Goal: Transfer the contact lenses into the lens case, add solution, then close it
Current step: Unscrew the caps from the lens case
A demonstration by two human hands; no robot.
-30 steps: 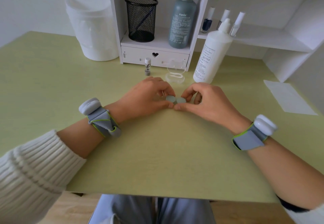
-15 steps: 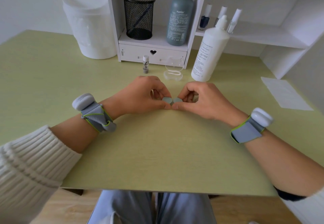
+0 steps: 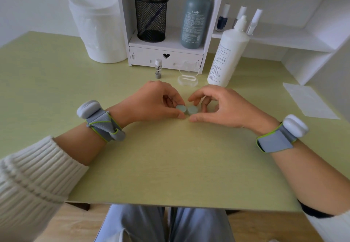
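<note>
A small grey-blue lens case (image 3: pixel 187 109) with two round caps lies on the green table (image 3: pixel 170 166) between my hands. My left hand (image 3: pixel 153 102) pinches its left cap with thumb and fingers. My right hand (image 3: pixel 221 105) curls around the right cap, thumb in front and fingers behind it. A tall white solution bottle (image 3: pixel 227 56) stands behind my right hand. A clear tray with white tweezers (image 3: pixel 187 79) and a small vial (image 3: pixel 158 68) sit just beyond the case. No lenses are visible.
A white shelf unit (image 3: pixel 166 58) at the back holds a black mesh cup (image 3: pixel 151 16) and a grey-green bottle (image 3: pixel 195 18). A white bin (image 3: pixel 96 20) stands back left. A white sheet (image 3: pixel 308 101) lies at the right.
Both hands stay on the lens case; the fingers have shifted slightly on the caps. The view has moved a little closer.
</note>
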